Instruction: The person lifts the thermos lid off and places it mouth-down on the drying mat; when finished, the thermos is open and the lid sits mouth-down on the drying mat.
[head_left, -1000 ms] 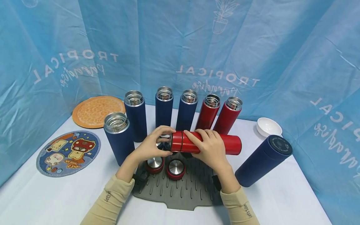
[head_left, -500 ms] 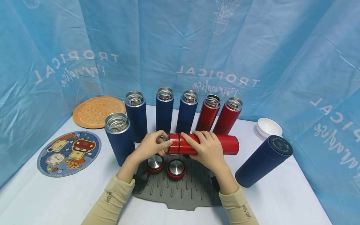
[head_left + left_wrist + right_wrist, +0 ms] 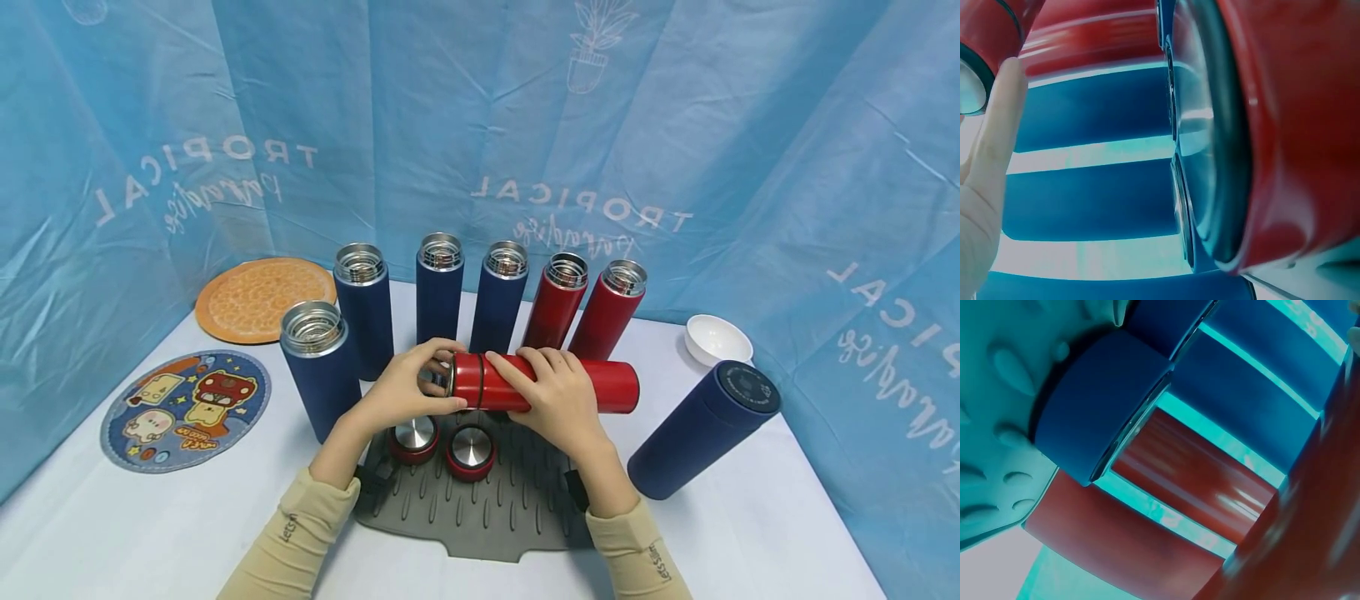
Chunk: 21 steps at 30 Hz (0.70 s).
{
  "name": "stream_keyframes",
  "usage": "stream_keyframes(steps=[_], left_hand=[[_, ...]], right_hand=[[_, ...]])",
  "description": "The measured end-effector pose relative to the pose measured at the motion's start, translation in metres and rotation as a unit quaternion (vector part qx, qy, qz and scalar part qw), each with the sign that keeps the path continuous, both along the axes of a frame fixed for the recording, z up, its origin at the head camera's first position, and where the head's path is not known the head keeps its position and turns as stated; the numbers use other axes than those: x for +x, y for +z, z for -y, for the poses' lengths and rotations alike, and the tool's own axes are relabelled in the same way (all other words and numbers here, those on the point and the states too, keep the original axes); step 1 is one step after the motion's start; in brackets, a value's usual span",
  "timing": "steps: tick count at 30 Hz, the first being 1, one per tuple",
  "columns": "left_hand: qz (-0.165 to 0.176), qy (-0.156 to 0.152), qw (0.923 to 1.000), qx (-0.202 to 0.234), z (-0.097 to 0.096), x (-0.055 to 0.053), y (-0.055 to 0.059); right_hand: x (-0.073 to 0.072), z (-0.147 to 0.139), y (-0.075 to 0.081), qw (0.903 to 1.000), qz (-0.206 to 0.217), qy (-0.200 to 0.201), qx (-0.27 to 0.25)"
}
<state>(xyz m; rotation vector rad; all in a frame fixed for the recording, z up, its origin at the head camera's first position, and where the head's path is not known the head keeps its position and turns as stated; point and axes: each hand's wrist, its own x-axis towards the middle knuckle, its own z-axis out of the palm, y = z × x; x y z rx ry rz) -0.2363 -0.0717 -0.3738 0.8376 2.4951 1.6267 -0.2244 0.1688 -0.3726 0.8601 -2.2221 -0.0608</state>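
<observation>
A red thermos flask lies level in the air above a grey mat. My right hand grips its body from above. At the flask's left end my left hand holds the red lid, fingers over the top and thumb along the lower side. In the left wrist view the thumb touches the lid's edge. Below, two loose red lids with silver faces sit on the mat. The right wrist view shows a blue lid on the mat too, hidden by the flask in the head view.
Several lidless blue flasks and two lidless red flasks stand behind the grey mat. A capped blue flask and a white bowl are at right. Two round mats, one orange and one cartoon-printed, lie left.
My left hand turned at the lid: its thumb moved up across the end, then back down to the lower side. The flask shifted slightly left, with the right hand still gripping it.
</observation>
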Motion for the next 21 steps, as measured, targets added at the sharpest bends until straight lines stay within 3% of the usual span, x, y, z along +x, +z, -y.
stream_keyframes(steps=[5,9,13,16,18,21], left_hand=[[0.028,0.011,0.9991,-0.029,0.0005,-0.0023,0.0000],[0.057,-0.015,0.9982,-0.011,0.0014,-0.0022,-0.0006],[0.006,-0.057,0.9982,0.018,0.0013,-0.0013,-0.0018],[-0.039,-0.068,0.9964,0.034,0.0006,-0.0007,-0.0021],[-0.043,-0.062,0.9963,0.039,0.0003,-0.0003,-0.0012],[-0.022,-0.039,0.9984,0.035,0.0003,0.0004,0.0003]], right_hand=[[0.0005,0.0014,-0.0006,1.0000,-0.004,0.008,-0.001],[0.0009,0.0016,-0.0004,1.0000,-0.001,0.006,0.001],[0.0006,-0.0001,-0.0002,1.0000,0.003,-0.006,-0.001],[-0.0002,-0.0014,0.0000,0.9999,0.003,-0.009,-0.005],[-0.0006,-0.0020,0.0005,0.9999,0.004,-0.008,-0.007],[-0.0010,-0.0025,0.0015,0.9999,0.005,-0.007,-0.008]])
